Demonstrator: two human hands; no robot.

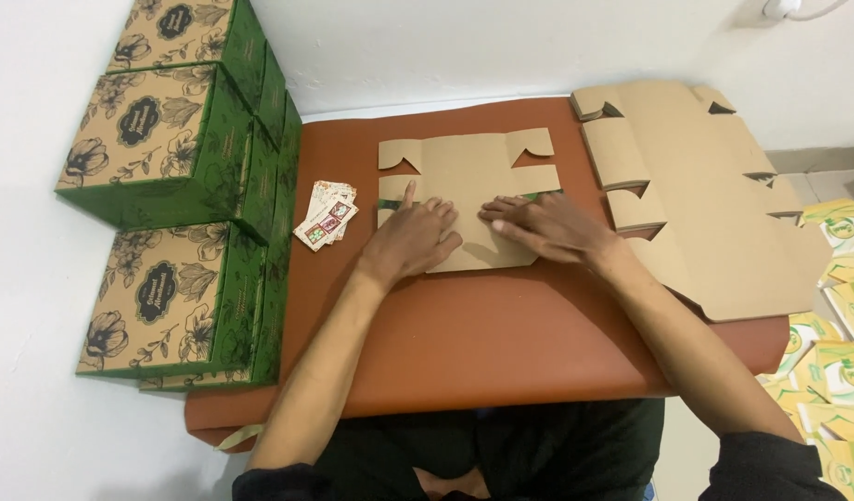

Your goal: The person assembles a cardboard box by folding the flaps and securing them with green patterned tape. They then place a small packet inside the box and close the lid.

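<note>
A flat brown cardboard box blank (464, 172) lies unfolded on the reddish-brown table (501, 343). My left hand (413, 237) presses flat on its near left part, index finger pointing away. My right hand (543, 227) lies flat on the near right part, fingers pointing left. Both hands touch the blank and almost meet in the middle. Neither hand grips anything.
A stack of flat brown box blanks (714, 213) covers the table's right side. Several finished green and tan flower-print boxes (181, 158) stand stacked at the left. A small pile of printed cards (327, 216) lies beside them. Yellow and green packages (840, 353) lie at the far right.
</note>
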